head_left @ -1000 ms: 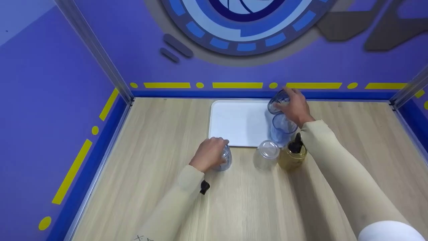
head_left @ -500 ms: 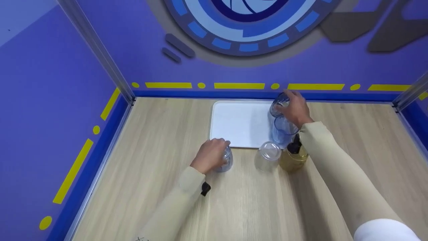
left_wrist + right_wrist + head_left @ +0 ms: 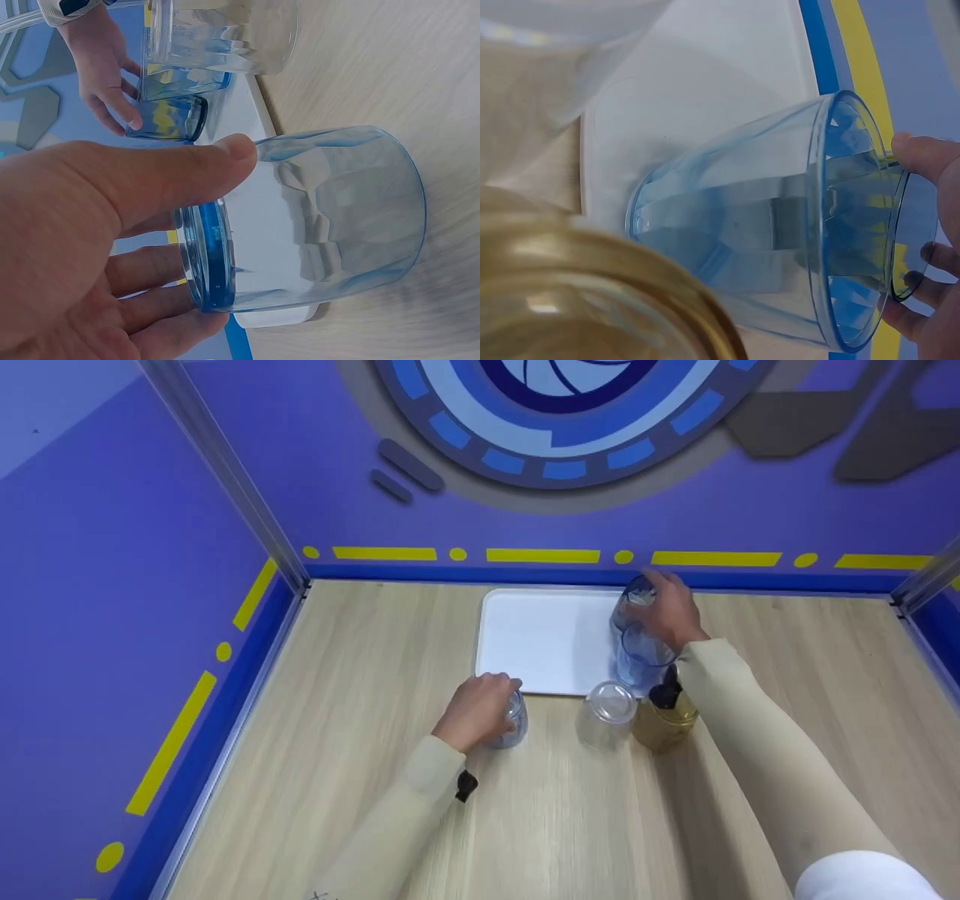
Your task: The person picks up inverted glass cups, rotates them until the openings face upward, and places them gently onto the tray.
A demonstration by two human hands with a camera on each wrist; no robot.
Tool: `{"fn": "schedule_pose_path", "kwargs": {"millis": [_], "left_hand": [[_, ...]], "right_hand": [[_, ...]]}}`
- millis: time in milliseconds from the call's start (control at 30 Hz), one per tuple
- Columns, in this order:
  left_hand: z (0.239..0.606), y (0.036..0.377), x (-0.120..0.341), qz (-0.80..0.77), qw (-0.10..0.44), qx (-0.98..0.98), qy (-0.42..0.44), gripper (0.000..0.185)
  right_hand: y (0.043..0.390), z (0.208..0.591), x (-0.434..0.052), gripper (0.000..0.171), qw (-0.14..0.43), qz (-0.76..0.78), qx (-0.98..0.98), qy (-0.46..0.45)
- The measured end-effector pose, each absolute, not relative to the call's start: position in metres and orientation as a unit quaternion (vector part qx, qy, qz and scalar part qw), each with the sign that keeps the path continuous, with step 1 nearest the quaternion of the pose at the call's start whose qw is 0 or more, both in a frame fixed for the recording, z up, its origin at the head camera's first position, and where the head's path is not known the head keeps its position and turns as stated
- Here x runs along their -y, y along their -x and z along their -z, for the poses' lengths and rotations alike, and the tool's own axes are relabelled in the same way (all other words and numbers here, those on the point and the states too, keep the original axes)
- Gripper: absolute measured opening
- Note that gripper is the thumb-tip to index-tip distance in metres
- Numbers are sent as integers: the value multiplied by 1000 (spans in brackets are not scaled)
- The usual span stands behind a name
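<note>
The left hand (image 3: 477,718) gripped an upside-down, pale blue clear glass tumbler (image 3: 511,721) from above, thumb (image 3: 172,176) curled over one side of its base and fingers (image 3: 150,274) wrapped under the other; the tumbler stood on the light wooden table (image 3: 360,675), just in front of the near edge of the flat white rectangular tray (image 3: 540,630). The right hand (image 3: 671,611) held a small blue clear glass (image 3: 634,596) tilted on its side near the tray's far right corner, fingertips (image 3: 922,157) curled round its rim; whether this glass touched the tray could not be told. Directly in front of it, a taller blue faceted glass tumbler (image 3: 641,656) stood upright on the tray's right edge, and in the right wrist view the 2 blue glasses sat rim to rim, touching or nearly so. 1 colourless clear glass (image 3: 609,712), mouth down, stood on the table just in front of the tray, between the left-hand tumbler and an amber glass jar with a black top (image 3: 664,716). The jar stood touching or just beside the right forearm's beige sleeve (image 3: 750,735). A purple wall with yellow dashes (image 3: 540,556) enclosed the table at the back and sides.
</note>
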State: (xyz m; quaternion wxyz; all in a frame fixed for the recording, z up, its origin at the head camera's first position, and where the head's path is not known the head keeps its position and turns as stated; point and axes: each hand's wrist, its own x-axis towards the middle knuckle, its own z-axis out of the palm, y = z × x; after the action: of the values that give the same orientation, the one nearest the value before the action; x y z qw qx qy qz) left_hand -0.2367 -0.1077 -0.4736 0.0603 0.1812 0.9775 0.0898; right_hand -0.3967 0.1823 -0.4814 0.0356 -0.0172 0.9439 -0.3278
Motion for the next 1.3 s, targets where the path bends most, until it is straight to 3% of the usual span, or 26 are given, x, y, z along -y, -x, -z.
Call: {"fn": "schedule_pose_path", "kwargs": {"millis": [600, 1300], "left_hand": [[475, 237, 108, -98, 61, -977, -177, 46], [475, 236, 106, -96, 62, -978, -173, 45]], "right_hand": [[401, 488, -181, 81, 57, 317, -947, 0], [404, 491, -180, 82, 44, 304, -951, 38]]}}
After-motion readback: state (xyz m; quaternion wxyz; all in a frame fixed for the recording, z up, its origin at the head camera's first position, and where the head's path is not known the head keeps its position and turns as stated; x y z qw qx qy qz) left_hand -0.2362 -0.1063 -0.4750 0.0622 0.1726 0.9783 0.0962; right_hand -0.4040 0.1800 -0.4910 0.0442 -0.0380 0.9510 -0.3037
